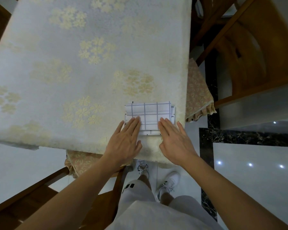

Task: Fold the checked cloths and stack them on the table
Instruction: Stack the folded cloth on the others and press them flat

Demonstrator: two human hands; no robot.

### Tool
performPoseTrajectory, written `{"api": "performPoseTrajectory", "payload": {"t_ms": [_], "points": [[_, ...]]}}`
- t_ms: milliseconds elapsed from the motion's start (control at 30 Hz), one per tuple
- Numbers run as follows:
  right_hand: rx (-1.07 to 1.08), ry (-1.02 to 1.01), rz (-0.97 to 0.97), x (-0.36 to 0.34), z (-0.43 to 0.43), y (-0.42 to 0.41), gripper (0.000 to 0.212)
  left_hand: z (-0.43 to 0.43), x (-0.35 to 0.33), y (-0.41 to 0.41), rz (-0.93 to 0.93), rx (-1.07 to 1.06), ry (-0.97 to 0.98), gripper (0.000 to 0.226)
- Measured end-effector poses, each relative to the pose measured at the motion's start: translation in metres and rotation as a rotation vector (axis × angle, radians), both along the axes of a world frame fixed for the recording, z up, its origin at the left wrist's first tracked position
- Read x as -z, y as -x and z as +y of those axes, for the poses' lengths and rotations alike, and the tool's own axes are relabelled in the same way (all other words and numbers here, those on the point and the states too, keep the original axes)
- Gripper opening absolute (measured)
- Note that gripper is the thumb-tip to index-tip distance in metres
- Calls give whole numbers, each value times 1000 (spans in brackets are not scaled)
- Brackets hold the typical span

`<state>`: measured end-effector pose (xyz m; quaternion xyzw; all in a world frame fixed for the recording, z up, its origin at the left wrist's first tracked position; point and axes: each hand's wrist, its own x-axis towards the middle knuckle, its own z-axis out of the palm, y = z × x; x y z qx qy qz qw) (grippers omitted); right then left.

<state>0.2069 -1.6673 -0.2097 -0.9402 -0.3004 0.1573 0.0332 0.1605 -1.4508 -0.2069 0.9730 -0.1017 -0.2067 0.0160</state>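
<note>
A folded white cloth with blue checks [149,113] lies on top of a small stack of folded cloths near the table's front right corner. Edges of other folded cloths with dark marks show under it at the right and front. My left hand [125,141] lies flat with straight fingers on the stack's front left corner. My right hand [175,141] lies flat with straight fingers on the front right corner. Neither hand grips anything.
The table [73,63] wears a pale cloth with yellow flower patterns. Wooden chairs stand at the right [249,52] and at the front left [45,196], with cushions [198,97]. My legs and white shoes are below on the glossy floor.
</note>
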Motion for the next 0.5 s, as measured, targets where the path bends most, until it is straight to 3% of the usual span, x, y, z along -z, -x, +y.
{"api": "performPoseTrajectory", "payload": {"t_ms": [233, 500], "points": [[2, -23, -45, 2, -1, 13, 66, -2, 0, 11, 15, 12, 35, 69], [-12, -70, -70, 1, -3, 27, 64, -5, 8, 5, -225, 51, 110, 54]]}}
